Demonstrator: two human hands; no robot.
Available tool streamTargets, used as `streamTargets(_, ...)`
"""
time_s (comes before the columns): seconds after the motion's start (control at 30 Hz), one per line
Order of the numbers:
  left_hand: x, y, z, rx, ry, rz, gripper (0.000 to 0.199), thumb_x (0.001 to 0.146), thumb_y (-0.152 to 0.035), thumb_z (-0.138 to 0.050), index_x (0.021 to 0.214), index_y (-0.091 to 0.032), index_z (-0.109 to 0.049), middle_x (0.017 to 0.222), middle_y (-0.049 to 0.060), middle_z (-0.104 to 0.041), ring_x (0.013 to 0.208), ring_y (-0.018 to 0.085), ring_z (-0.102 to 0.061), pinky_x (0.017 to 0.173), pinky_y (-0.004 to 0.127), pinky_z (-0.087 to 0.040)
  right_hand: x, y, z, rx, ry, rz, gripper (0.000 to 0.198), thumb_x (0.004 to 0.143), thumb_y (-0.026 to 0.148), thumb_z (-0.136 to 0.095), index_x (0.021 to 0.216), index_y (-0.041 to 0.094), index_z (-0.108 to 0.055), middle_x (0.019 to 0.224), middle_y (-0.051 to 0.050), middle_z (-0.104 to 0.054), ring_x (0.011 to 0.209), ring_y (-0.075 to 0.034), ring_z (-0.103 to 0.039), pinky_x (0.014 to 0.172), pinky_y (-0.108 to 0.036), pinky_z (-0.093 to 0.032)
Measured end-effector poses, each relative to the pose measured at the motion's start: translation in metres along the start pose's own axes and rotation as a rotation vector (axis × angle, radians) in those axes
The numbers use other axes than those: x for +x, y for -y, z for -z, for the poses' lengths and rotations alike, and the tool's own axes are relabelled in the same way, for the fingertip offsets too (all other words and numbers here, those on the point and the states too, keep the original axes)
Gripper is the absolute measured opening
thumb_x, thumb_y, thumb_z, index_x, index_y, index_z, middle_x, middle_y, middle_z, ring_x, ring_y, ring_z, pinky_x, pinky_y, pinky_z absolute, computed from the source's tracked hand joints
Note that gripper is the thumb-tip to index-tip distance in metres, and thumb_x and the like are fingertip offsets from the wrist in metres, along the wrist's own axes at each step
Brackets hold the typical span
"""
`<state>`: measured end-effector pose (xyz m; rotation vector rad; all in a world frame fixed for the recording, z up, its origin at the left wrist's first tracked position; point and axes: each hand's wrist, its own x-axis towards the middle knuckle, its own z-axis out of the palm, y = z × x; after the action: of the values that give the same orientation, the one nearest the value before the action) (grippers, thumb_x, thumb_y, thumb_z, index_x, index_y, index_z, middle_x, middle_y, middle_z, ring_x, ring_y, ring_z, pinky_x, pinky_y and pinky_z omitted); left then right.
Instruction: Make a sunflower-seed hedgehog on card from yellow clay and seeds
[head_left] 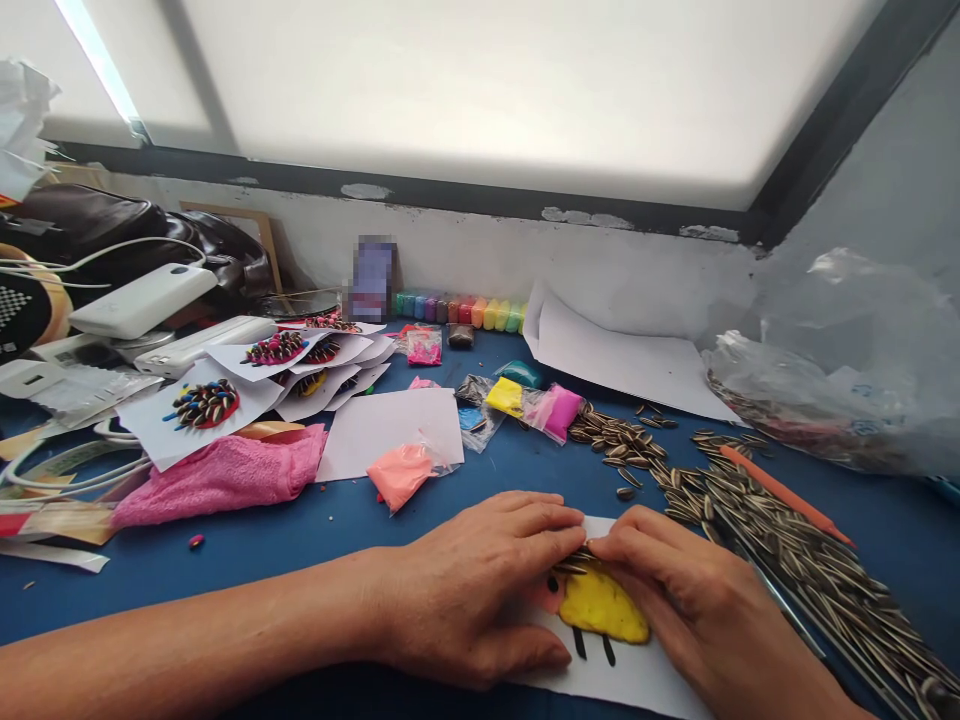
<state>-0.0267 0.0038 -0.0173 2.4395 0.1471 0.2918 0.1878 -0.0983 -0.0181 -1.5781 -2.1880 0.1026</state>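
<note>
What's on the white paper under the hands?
Yellow clay, a pink patch with a dark dot, two dark strokes, and seeds at the clay's upper edge. The left hand and right hand hide whatever lies beneath them.

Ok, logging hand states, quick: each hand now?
Left hand: open, resting over the paper.
Right hand: fingertips pinched closed by the yellow clay; anything held can't be told.

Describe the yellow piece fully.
The yellow piece lies on white paper between the left hand and right hand. It looks like soft clay: bright, roughly half-round, slightly dented. Striped seeds sit at its far edge, a pink patch adjoins its left side, and two black strips lie by its near edge. Hand contact is unclear.
</note>
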Motion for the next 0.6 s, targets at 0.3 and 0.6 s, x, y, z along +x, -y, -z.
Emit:
streamTargets(0.3, -0.006, 0.001, -0.008, 0.106, -0.076, -0.004, 0.065, 0.084, -0.028, -0.073, 0.14, -0.004, -0.049, 0.156, 0.023, -0.037, 0.149, 0.029, -0.029, 0.123, 0.042, -0.024, 0.0, -0.002, 0.0, 0.016, -0.014, 0.015, 0.023, 0.094, 0.01, -0.048, 0.088, 0.024, -0.065, 0.077, 0.002, -0.062, 0.064, -0.01, -0.065, 0.056, -0.018, -0.052)
streamTargets(0.6, -0.005, 0.001, -0.011, 0.227, -0.109, -0.023, 0.055, 0.086, -0.034, -0.069, 0.132, -0.005, -0.056, 0.15, 0.02, -0.047, 0.145, 0.031, -0.037, 0.122, 0.046, -0.024, 0.0, -0.001, -0.001, 0.007, -0.03, 0.029, 0.023, 0.095, 0.013, -0.047, 0.085, 0.025, -0.064, 0.075, 0.002, -0.061, 0.062, -0.01, -0.064, 0.055, -0.018, -0.052)
